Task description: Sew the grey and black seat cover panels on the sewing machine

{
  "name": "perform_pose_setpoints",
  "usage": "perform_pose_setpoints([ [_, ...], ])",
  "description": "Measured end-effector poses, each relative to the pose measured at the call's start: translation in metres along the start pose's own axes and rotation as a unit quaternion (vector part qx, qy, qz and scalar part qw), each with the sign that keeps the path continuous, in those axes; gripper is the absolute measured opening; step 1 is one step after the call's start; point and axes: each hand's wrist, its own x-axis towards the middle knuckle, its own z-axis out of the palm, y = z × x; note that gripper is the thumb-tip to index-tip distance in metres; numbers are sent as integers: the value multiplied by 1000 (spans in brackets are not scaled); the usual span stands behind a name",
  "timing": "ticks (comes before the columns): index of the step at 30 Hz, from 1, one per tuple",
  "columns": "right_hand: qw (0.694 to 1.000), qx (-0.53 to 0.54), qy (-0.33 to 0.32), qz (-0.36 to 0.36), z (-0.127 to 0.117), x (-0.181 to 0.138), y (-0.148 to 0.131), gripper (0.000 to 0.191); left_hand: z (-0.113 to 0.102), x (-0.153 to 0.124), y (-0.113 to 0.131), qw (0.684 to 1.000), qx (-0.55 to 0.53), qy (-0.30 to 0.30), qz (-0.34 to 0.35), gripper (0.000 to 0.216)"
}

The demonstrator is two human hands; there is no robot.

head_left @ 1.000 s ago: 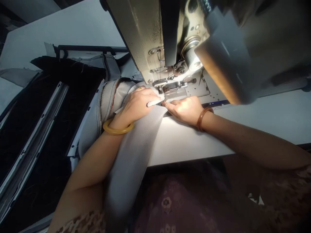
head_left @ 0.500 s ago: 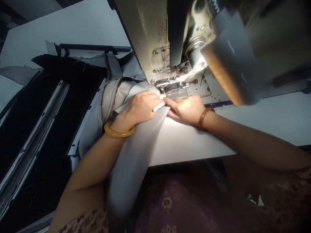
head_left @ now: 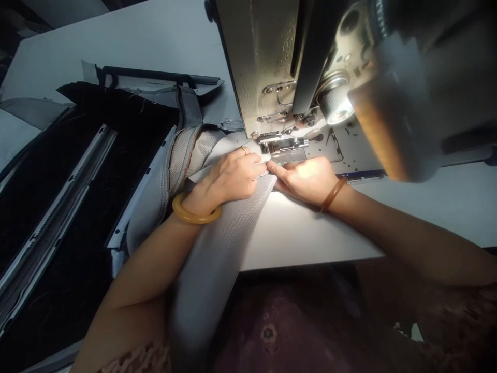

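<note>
Cloth [head_left: 233, 223] at lower centre of the frame, reaching up toward the foot [head_left: 265, 147]
Right hand [head_left: 310, 178]: fingers pinch its edge; left hand [head_left: 235, 175]: fingers curled on top, grip unclear. Best held flat, fingertips clear of the foot.

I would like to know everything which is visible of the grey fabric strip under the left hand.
The grey fabric strip looks woven, with a fine, ribbed texture. It is broad, narrowing to a corner near the needle area of the sewing machine. From there it slopes down across the white tabletop and hangs past its front edge, where it becomes dark and blurred. The left hand rests over its upper part; the right hand is at the corner. Its lower end is unclear.
</note>
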Motion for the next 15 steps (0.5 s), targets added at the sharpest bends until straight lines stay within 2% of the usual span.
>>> perform_pose_setpoints([
  [15, 1000, -18, -13, 9, -2, 4, 0, 46, 3, 8, -1, 1000, 29, -5, 0, 30],
])
